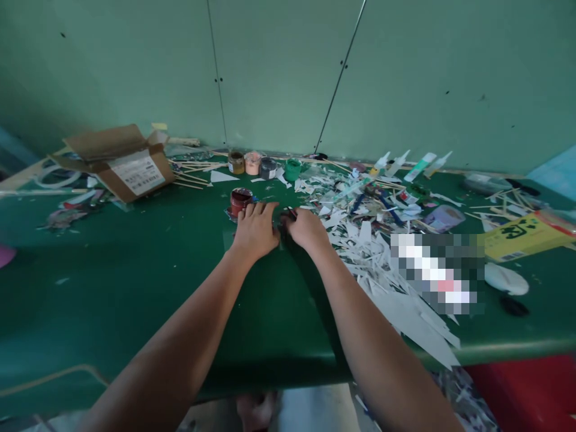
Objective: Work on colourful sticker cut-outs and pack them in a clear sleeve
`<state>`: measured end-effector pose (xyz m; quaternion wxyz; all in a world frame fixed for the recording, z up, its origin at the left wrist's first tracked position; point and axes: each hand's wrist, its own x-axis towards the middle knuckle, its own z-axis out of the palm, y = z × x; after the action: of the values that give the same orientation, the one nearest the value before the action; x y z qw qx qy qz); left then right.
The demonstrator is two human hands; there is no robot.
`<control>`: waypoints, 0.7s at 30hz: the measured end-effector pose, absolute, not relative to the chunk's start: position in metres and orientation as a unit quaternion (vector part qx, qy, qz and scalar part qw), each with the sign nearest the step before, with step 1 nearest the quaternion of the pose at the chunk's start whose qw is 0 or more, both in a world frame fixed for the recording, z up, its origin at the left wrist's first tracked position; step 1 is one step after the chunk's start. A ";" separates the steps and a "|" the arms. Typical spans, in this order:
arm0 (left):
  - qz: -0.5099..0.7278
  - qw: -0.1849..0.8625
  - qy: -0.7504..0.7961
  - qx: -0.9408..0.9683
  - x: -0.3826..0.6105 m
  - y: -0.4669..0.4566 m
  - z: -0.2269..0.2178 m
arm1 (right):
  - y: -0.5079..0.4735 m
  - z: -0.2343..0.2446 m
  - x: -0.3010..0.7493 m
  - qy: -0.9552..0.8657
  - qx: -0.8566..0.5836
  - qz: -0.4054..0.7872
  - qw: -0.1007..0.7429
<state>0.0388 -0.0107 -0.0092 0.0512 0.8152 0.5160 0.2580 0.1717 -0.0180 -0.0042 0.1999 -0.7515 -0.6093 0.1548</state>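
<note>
Left hand (257, 231): palm down over the green table (157, 270), fingers slightly spread, thumb parted from the index finger. Whether it presses on anything beneath cannot be told.

Right hand (308, 231): just to the right of the left, fingers curled inward. A small dark item shows at its fingertips, too blurred to identify; whether the fingers are clamped on it cannot be determined.

Red jar (240, 199): upright, uncovered, immediately beyond the left hand and to its left. The fingers overlap its near right edge in view; contact cannot be confirmed. The right hand is farther from it.

Farther back, near the wall (279, 72), stand four jars in a row, left to right: brown (236, 162), peach (252, 163), grey (269, 168) and green (293, 170).

To the right of the right hand, paper scraps (400, 312) are heaped from the far side to the near edge. Bottles (420, 167) stand tilted at the far right of the heap. Beyond it on the right lie a yellow packet (517, 237) and a white oval item (506, 279).

Far left: an open box (135, 174), with thin sticks (191, 174) to its right.
</note>
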 end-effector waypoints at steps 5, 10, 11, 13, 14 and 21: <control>0.226 0.032 0.560 0.796 0.037 -0.009 -0.009 | -0.016 0.002 0.173 -0.621 -0.736 0.142 0.230; 0.217 0.050 0.568 0.792 0.034 -0.005 -0.008 | -0.020 0.009 0.175 -0.682 -0.683 0.125 0.229; 0.215 0.056 0.569 0.791 0.034 -0.004 -0.009 | -0.022 0.009 0.175 -0.689 -0.678 0.120 0.225; 0.215 0.067 0.577 0.785 0.034 -0.002 -0.010 | -0.025 0.007 0.173 -0.698 -0.675 0.112 0.212; 0.217 0.072 0.582 0.780 0.034 -0.001 -0.011 | -0.026 0.007 0.172 -0.701 -0.675 0.110 0.204; 0.249 0.088 0.595 0.759 0.031 0.000 -0.011 | -0.028 0.001 0.164 -0.711 -0.679 0.093 0.155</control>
<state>0.0307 -0.0002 -0.0114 0.0878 0.7590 0.5952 0.2490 0.1635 -0.0277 0.0012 0.1551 -0.6793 -0.7112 0.0928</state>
